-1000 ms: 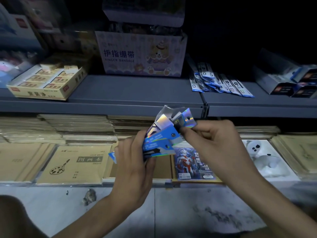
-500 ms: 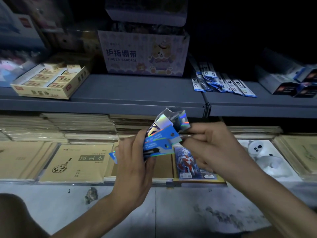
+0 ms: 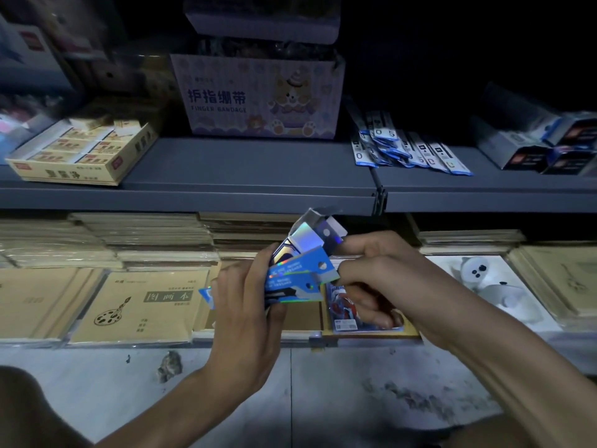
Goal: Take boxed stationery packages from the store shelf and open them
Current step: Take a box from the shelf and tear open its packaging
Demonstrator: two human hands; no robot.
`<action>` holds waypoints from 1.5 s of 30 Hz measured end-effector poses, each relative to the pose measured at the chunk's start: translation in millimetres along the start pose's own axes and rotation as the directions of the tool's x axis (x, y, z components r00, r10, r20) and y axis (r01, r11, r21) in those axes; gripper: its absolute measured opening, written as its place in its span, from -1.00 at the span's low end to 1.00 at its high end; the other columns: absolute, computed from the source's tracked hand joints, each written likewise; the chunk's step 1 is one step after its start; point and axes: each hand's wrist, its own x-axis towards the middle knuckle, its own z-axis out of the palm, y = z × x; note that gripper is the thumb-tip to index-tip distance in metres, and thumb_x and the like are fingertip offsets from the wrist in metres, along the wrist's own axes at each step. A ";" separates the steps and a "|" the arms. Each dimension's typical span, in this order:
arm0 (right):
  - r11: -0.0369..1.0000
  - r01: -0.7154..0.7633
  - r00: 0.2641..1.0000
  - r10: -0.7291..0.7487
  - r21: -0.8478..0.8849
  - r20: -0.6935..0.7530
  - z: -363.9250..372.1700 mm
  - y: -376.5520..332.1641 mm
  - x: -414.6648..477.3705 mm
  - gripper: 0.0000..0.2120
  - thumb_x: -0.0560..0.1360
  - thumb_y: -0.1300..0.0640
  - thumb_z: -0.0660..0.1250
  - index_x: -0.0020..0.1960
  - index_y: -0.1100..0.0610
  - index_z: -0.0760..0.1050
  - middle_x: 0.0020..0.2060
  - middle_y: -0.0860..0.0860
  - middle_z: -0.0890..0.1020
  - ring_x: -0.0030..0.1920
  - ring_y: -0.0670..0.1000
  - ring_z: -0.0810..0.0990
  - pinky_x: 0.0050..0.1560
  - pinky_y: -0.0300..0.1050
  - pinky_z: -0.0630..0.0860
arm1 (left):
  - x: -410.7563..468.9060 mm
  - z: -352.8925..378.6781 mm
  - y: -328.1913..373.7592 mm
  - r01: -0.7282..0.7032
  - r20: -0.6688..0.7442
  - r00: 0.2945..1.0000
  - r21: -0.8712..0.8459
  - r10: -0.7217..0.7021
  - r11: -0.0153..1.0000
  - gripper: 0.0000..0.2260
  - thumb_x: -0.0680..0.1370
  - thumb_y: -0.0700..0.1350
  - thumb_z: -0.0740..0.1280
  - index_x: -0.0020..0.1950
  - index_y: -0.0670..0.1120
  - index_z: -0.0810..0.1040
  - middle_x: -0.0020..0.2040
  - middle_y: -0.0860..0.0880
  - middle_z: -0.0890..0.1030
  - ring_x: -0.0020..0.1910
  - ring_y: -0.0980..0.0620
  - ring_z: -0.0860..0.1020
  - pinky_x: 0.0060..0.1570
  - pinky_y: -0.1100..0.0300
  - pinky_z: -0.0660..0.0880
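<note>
Package: small blue box (image 3: pixel 298 274) with shiny rainbow foil, end flaps open and pointing up-right; white print on its side too small to read
Where: held in the air in front of the shelf edge (image 3: pixel 252 197), above the low row of notebooks
Left hand (image 3: pixel 245 305): fingers curled round the box's lower end, thumb on the near side, gripping it
Right hand (image 3: pixel 384 276): thumb and forefinger pinch the open flap end, other fingers curled below
Purple carton (image 3: pixel 258 95): on the shelf behind, reads "护指绷带 FINGER BANDAGE", cartoon bear on the front
Yellow tray box (image 3: pixel 80 150): left on the shelf, rows of small packs, red logo, writing unclear
Blue-white packets (image 3: pixel 410 150): right of the carton, fanned out, "0.5" legible on some
Brown sketchbook (image 3: pixel 145 305): low row, reads "图画本", palette drawing
Card pack (image 3: pixel 342 310): under the right hand, red-blue figure, barcode
</note>
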 end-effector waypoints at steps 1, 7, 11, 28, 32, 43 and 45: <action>1.000 -0.022 1.000 0.022 -0.009 0.008 -1.0 0.5 0.5 -0.72 0.46 0.27 0.27 0.12 0.30 0.59 -0.55 0.05 0.27 -0.61 0.01 0.22 -0.44 -0.18 0.08 | -0.5 0.0 0.7 -0.014 0.006 1.000 0.005 0.014 1.000 -0.45 0.55 -0.12 0.18 0.55 -0.01 0.19 0.20 -0.01 0.36 0.08 0.01 0.29 0.07 -0.09 0.37; 0.994 -0.091 0.995 0.094 -0.067 0.046 -5.0 -1.3 4.4 -0.76 0.52 0.36 0.17 0.14 0.43 0.45 -0.56 0.04 0.28 -0.60 0.00 0.23 -0.48 -0.25 0.08 | 0.0 1.4 2.6 -0.046 -0.003 0.999 0.004 0.046 0.999 -0.49 0.56 -0.11 0.18 0.52 -0.10 0.25 0.21 -0.05 0.39 0.10 -0.04 0.34 0.01 -0.20 0.45; 0.988 -0.143 0.987 0.147 -0.063 0.065 -5.7 -2.4 7.3 -0.80 0.48 0.36 0.11 0.05 0.41 0.42 -0.53 0.05 0.26 -0.59 -0.02 0.21 -0.49 -0.28 0.07 | 0.2 2.5 6.4 -0.072 -0.009 0.997 -0.004 0.072 0.997 -0.49 0.56 -0.12 0.19 0.52 -0.05 0.22 0.19 -0.04 0.38 0.08 -0.07 0.34 -0.04 -0.26 0.48; 0.794 0.053 0.960 -0.208 -0.606 -0.189 19.9 -5.1 -8.8 -0.73 0.45 0.11 0.37 0.13 -0.08 0.49 -0.33 -0.06 0.59 -0.33 -0.08 0.57 -0.34 -0.16 0.52 | 4.5 -11.0 5.3 -0.028 0.114 0.992 -0.155 0.046 0.988 -0.48 0.58 -0.10 0.20 0.54 0.02 0.19 0.12 0.12 0.29 0.06 -0.08 0.34 0.01 -0.16 0.47; 0.625 -0.065 0.875 -0.339 -0.778 -0.345 30.1 -11.6 -27.3 -0.81 0.45 0.00 0.32 0.06 -0.06 0.51 -0.37 -0.04 0.52 -0.22 0.06 0.54 -0.28 -0.09 0.47 | 4.2 -13.6 7.3 0.020 0.160 0.987 -0.160 0.006 0.987 -0.52 0.62 -0.05 0.20 0.55 0.00 0.21 0.13 0.00 0.36 0.08 -0.05 0.35 0.06 -0.05 0.44; 0.867 0.123 0.810 -0.369 -0.482 -0.456 -4.8 8.2 3.4 -0.86 0.50 0.08 0.46 0.02 -0.12 0.67 -0.36 -0.21 0.66 -0.33 -0.15 0.65 -0.13 -0.10 0.60 | 23.3 -23.7 9.1 0.628 0.449 0.753 -0.707 -0.481 0.325 -0.61 0.57 -0.10 0.35 0.41 -0.03 0.50 0.26 -0.10 0.67 0.20 -0.10 0.65 0.08 0.07 0.57; 0.915 0.152 0.837 -0.320 -0.373 -0.444 -2.5 10.9 7.2 -0.89 0.51 0.06 0.44 0.00 -0.12 0.66 -0.31 -0.14 0.70 -0.28 -0.09 0.70 -0.07 0.03 0.64 | 25.4 -26.4 13.0 0.659 0.504 0.707 -0.724 -0.497 0.203 -0.58 0.53 -0.11 0.34 0.40 -0.05 0.53 0.27 -0.13 0.66 0.17 -0.09 0.66 0.06 0.03 0.56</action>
